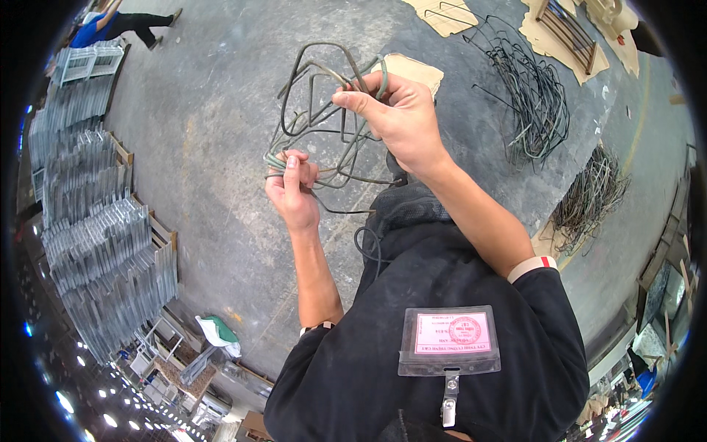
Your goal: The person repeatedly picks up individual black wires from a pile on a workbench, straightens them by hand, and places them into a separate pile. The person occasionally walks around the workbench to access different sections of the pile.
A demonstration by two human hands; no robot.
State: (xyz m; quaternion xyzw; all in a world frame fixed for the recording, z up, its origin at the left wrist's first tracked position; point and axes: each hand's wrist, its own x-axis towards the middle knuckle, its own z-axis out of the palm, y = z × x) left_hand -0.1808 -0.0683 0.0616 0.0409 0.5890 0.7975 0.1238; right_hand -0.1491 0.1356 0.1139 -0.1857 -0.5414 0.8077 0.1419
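Several bent metal wire hooks [321, 131] hang tangled between my two hands, dark grey and greenish in colour. My left hand [294, 190] is closed around the lower left ends of the bundle, with the thumb pressed on top. Higher up and to the right, my right hand [398, 118] pinches the upper part of the wires between thumb and fingers. An angular dark loop stands up in front of its fingertips. Some wire ends trail down toward my lap, where dark clothing makes them hard to follow.
A large heap of dark wire hooks [534, 103] lies on the floor at the right, with a browner wire pile [593, 195] nearer. Cardboard sheets [412, 72] lie beyond my right hand. Stacked grey metal frames [110, 258] line the left. A person in blue [92, 31] is far left.
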